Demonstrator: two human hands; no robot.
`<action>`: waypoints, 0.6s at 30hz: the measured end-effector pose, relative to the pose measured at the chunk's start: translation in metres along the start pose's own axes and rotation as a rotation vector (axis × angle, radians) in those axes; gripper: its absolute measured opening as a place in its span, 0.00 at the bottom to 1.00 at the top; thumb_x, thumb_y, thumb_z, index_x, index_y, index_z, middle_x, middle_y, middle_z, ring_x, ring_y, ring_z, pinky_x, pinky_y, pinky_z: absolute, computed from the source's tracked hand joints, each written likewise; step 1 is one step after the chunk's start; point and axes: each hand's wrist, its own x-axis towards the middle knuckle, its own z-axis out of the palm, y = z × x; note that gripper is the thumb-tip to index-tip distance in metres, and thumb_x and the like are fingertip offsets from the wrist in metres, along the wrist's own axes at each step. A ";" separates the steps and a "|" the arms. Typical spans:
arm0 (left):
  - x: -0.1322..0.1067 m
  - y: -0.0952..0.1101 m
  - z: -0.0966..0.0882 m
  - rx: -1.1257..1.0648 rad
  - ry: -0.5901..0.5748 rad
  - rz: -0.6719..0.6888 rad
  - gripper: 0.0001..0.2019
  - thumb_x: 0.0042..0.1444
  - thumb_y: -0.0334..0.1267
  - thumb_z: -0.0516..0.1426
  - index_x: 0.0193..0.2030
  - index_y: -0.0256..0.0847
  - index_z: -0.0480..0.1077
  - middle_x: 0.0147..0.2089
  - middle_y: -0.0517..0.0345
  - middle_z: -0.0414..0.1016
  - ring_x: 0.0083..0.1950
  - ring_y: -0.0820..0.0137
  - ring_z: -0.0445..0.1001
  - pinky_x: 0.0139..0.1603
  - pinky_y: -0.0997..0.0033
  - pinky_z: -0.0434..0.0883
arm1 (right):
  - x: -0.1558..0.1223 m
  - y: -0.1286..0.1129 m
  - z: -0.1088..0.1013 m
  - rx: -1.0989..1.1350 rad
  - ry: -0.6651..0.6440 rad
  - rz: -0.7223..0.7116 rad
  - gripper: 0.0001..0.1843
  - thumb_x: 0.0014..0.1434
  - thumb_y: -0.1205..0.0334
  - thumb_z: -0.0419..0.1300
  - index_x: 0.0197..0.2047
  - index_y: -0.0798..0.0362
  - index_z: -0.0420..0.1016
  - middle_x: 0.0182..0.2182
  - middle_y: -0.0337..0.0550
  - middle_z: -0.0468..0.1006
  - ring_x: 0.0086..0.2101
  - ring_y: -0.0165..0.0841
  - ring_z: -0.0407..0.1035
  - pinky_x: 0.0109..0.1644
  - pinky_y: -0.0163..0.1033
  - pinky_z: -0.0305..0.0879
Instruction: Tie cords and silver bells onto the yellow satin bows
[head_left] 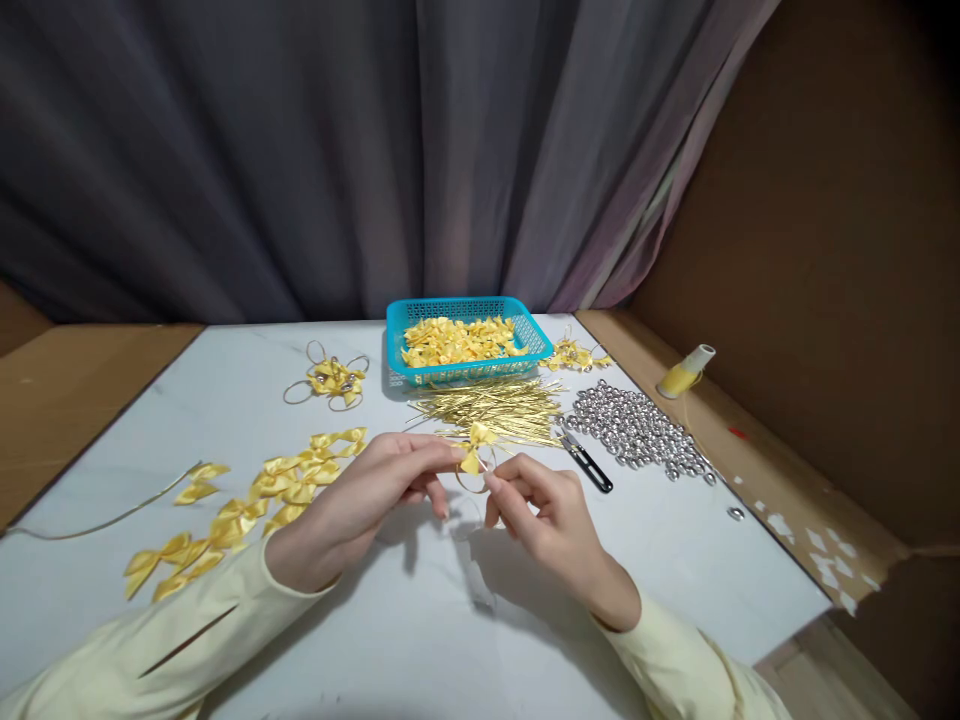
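Above the middle of the white table, my left hand (pixel 401 468) pinches a yellow ribbon bow (pixel 478 446) between thumb and fingers. A thin gold loop (pixel 470 489) hangs below the bow. My right hand (pixel 541 505) is closed beside it, thumb and forefinger pinched at the loop's right side. Whether those fingertips hold the loop itself or a fine thread is too small to tell. Just beyond the hands lies a pile of gold wire ties (pixel 491 408). Loose yellow bows (pixel 289 478) are spread left of my left hand.
A blue basket (pixel 394 345) full of yellow bows stands at the back. Right of the ties lie black-handled thread snips (pixel 586 462) and a heap of silver beads (pixel 637 425). A yellow thread spool (pixel 684 373) stands at the right edge. Finished-looking bow clusters (pixel 334 380) lie behind.
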 end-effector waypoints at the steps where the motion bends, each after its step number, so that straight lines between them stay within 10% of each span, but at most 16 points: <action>1: 0.000 0.000 0.000 -0.001 0.003 -0.001 0.11 0.54 0.42 0.57 0.26 0.38 0.74 0.14 0.65 0.66 0.20 0.78 0.61 0.21 0.78 0.51 | 0.000 0.000 0.000 -0.001 0.002 0.000 0.11 0.61 0.60 0.51 0.28 0.54 0.64 0.18 0.39 0.72 0.16 0.24 0.58 0.19 0.30 0.51; 18: 0.002 -0.004 0.000 -0.226 -0.009 -0.030 0.10 0.48 0.39 0.60 0.20 0.38 0.68 0.18 0.67 0.59 0.18 0.79 0.53 0.18 0.77 0.48 | -0.002 0.004 0.005 0.027 0.010 -0.034 0.10 0.63 0.60 0.49 0.30 0.53 0.64 0.20 0.38 0.72 0.18 0.25 0.58 0.23 0.32 0.54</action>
